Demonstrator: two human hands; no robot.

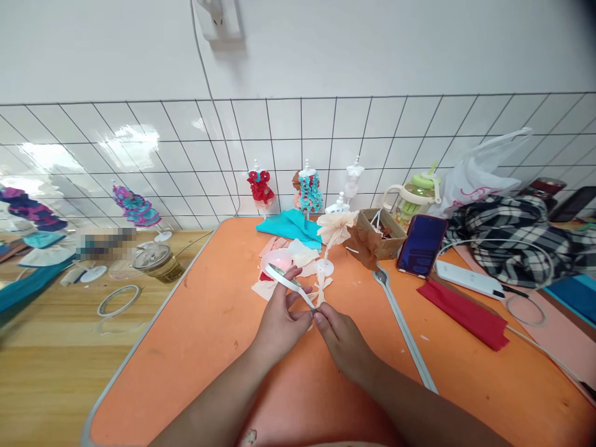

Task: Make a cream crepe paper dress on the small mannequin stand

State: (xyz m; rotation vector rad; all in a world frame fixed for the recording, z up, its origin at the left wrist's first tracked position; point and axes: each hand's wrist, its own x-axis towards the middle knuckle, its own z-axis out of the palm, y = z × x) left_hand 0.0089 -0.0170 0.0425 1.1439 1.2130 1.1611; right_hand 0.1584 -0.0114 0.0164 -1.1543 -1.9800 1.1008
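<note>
My left hand [283,318] is closed around a roll of white tape [280,279], held tilted above the orange table [209,347]. A short white strip runs from the roll down toward my fingertips. My right hand [343,338] pinches at the strip's end, its thumb and finger meeting those of the left hand; the very tip is hidden between them. Just beyond the hands lie cream and peach fabric pieces [302,253] and a pale pink round thing [278,259]. A small stand with ruffled peach cloth [336,227] is close behind.
Small dress forms, one in red [261,186] and one in turquoise ruffles [310,191], stand by the tiled wall. Turquoise cloth [291,226] lies before them. Rightward are a cardboard box [390,247], scissors [404,323], a phone [422,245] and red fabric [465,313].
</note>
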